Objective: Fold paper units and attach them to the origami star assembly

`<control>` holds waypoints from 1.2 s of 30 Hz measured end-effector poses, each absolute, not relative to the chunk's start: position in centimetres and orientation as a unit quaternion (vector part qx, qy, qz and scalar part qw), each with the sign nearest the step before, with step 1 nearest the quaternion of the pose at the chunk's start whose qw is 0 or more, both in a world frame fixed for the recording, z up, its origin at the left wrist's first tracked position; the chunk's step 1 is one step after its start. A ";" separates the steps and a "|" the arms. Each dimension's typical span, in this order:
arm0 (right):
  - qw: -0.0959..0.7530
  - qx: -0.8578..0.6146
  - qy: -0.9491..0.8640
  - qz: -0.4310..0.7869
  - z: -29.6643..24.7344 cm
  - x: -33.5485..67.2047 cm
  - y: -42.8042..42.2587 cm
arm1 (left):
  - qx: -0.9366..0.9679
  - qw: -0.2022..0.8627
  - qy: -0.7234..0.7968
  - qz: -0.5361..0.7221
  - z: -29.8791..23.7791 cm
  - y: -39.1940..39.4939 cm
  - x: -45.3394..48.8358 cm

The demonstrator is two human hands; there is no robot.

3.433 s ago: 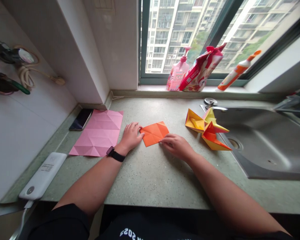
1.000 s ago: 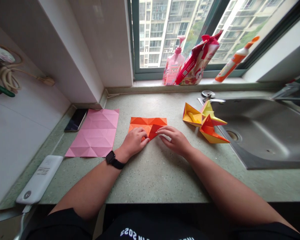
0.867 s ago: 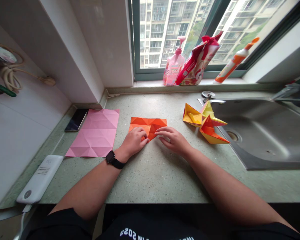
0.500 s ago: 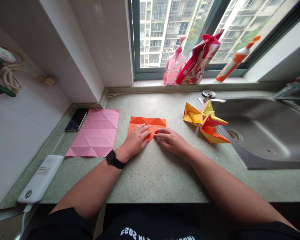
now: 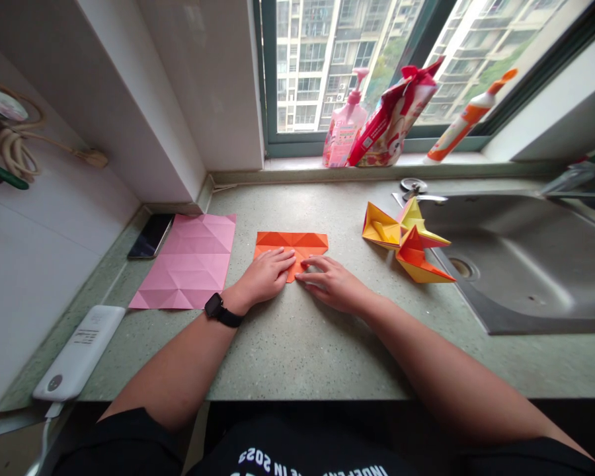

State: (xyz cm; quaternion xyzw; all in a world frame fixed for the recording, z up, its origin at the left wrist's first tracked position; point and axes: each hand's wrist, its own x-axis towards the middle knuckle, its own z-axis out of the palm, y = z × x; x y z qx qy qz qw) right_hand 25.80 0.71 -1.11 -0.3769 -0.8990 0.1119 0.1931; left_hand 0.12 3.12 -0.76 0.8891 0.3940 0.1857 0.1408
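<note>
Each grip was wide open and held nothing. The left hand [image 5: 268,272] and right hand [image 5: 331,285] pressed flat on the folded orange paper [image 5: 297,240] in the middle of the counter [image 5: 302,344]. An even push along the fold would likely keep it sharp.

On the countertop [image 5: 297,337], left hand [image 5: 266,274] and right hand [image 5: 331,285] press orange paper [image 5: 300,240] flat

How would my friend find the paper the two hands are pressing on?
Start at the big window and drop to the green speckled stone counter below. In its middle lies a folded orange paper, with the left hand and right hand pressing its near edge. It is the only all-orange paper, between a flat pink creased sheet and standing yellow-and-orange folded paper shapes.
</note>
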 end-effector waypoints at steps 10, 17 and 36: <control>0.170 -0.368 -0.909 0.101 -0.9 25.1 0.0 | 0.881 0.150 0.408 0.186 -0.9 3.0 0.3; 0.152 -0.412 -0.892 0.112 -0.3 25.3 0.1 | 0.881 0.165 0.416 0.155 -0.5 2.8 0.2; 0.099 -0.613 -0.783 0.042 -1.2 28.1 2.2 | 0.889 0.180 0.394 0.152 -1.0 3.2 -0.1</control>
